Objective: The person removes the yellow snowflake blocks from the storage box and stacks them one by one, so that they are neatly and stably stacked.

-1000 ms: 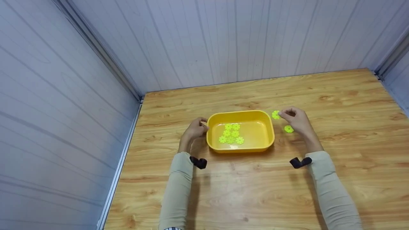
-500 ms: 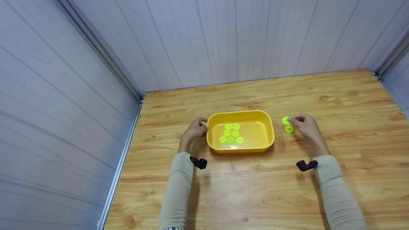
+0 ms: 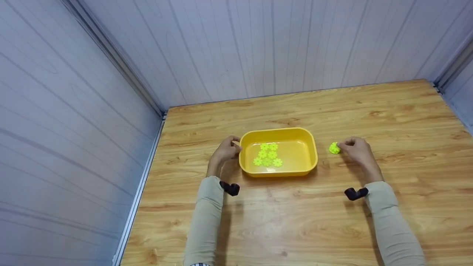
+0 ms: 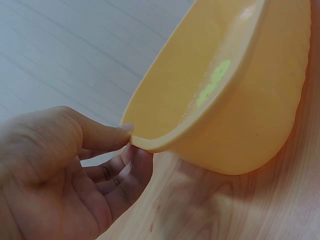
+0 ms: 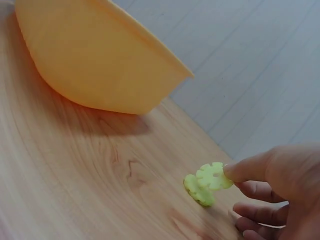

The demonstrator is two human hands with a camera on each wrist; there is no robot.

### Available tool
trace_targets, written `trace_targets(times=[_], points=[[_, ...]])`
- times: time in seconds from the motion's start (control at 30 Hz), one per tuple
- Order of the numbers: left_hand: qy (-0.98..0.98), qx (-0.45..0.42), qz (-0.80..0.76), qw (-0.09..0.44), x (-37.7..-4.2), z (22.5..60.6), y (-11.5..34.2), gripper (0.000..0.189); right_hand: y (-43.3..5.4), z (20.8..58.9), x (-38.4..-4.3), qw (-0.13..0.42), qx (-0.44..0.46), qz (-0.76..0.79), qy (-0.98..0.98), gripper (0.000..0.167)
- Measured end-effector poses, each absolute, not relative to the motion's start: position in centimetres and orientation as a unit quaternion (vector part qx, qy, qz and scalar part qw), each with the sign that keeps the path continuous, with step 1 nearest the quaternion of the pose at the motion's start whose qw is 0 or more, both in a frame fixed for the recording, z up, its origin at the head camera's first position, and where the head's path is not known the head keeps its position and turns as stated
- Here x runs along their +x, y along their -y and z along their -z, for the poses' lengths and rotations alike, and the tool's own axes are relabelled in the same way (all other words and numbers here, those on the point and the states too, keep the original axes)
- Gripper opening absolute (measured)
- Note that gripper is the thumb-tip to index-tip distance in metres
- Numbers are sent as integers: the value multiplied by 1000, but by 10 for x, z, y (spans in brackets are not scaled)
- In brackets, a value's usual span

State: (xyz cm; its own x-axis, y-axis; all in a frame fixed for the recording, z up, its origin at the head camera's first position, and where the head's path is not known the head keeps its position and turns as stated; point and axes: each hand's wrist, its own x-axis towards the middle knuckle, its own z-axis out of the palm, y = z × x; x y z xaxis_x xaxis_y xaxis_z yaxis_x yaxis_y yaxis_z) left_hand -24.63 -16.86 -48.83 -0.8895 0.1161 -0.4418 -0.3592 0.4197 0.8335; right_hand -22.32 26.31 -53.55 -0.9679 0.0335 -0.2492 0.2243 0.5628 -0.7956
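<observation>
My left hand pinches the left rim of a yellow plastic bin between thumb and fingers; the left wrist view shows the thumb on top of the rim. Several flat yellow-green notched discs lie on the bin's floor, towards its left side. To the right of the bin, my right hand pinches another notched disc by its edge, thumb in front. It is tilted and overlaps a second notched disc lying on the wooden table.
The wooden table runs back to a pale panelled wall. Another panelled wall borders it on the left. Black wrist mounts stick out from both sleeves.
My right hand has moved right and towards me, carrying its disc from beside the bin's back right corner to over the disc on the table. The left hand and bin have stayed put.
</observation>
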Motion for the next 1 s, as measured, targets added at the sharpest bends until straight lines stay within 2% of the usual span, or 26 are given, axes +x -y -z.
trace_targets(times=[0.3, 0.5, 0.6, 1.0], points=[[-818, -78, -526, 220, -247, 491, 168, 31, -262, 536, -223, 66, 63, 417, -904, 39], [-819, -69, -527, 214, -246, 491, 168, 34, -263, 534, -225, 103, 73, 420, -899, 46], [-818, -67, -531, 212, -245, 492, 168, 34, -263, 534, -225, 103, 72, 414, -902, 46], [-817, -71, -530, 215, -246, 492, 168, 33, -259, 539, -225, 15, 57, 372, -926, 29]])
